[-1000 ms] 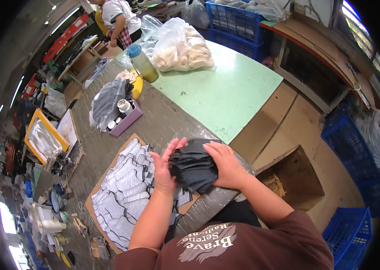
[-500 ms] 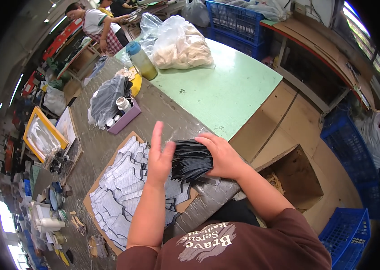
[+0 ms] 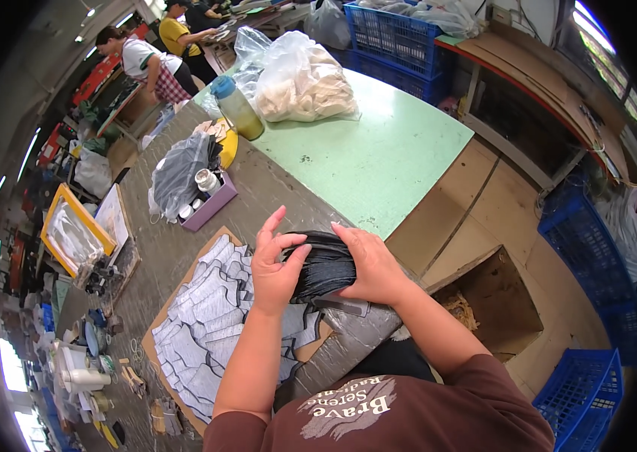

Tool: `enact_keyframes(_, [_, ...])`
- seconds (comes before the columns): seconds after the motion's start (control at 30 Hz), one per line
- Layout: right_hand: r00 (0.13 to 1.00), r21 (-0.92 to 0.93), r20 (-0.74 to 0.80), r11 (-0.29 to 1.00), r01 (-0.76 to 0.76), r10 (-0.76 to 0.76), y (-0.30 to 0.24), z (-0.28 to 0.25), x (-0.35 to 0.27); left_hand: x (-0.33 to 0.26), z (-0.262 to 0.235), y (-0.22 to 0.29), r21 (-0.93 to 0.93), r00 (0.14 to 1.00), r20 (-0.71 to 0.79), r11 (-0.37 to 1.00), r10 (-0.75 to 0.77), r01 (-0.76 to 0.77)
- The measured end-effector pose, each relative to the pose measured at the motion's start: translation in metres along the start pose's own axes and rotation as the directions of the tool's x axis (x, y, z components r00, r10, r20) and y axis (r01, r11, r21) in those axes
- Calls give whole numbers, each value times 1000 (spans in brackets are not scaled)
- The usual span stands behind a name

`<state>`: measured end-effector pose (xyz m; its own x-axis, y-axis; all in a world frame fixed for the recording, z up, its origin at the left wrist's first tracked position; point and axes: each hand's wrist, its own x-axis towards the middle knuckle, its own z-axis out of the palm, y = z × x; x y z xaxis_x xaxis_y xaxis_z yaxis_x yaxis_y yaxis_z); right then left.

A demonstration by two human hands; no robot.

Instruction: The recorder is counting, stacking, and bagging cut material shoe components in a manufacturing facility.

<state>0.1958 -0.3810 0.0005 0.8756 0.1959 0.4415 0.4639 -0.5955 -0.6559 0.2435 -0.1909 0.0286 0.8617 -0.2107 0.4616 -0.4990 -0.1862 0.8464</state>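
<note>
A thick stack of thin black pieces (image 3: 324, 265), like cut fabric, is held between my two hands above the near edge of the brown-covered table. From its right side my right hand (image 3: 373, 270) grips the stack, fingers over the far edge and thumb at the near edge. My left hand (image 3: 274, 273) pinches the upper left corner with thumb and forefinger, its other fingers raised. Beside and partly under my left forearm, many overlapping light grey pieces with black edges (image 3: 205, 301) lie on a cardboard sheet (image 3: 160, 348). A flat dark object (image 3: 345, 305) lies below the stack.
Farther off stand a purple box (image 3: 210, 209) with small bottles, a blue-lidded bottle (image 3: 237, 109) and a clear bag of beige pieces (image 3: 307, 83). A yellow frame (image 3: 77, 230) is at left. An open carton (image 3: 495, 309) and blue crate (image 3: 582, 399) stand right. Several people work beyond.
My left hand has gone from flat and upright beside the stack to pinching its corner. The black stack now looks more bent and compact. The people in the background have shifted.
</note>
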Motion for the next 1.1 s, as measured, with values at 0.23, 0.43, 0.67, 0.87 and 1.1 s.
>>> enact_keyframes(0.23, [1000, 40, -13, 999, -6, 7, 1, -2, 1, 1, -8, -4, -176, 967, 48, 951, -248, 253])
enact_keyframes(0.43, [1000, 22, 14, 1000, -8, 8, 3, -3, 3, 5, -20, -29, -685, 847, 255, 531, -467, 499])
enact_keyframes(0.67, [998, -31, 48, 999, -29, 30, 1, -8, 4, 3, -1, -32, -693, 857, 168, 560, -487, 454])
enact_keyframes(0.87, [987, -74, 129, 993, -91, 100, -3, -16, 9, 0, -17, -43, -518, 761, 299, 572, -576, 636])
enact_keyframes(1.1, [1000, -7, 11, 1000, 12, -12, 1, -3, 7, 2, 0, -26, -365, 775, 321, 684, -545, 632])
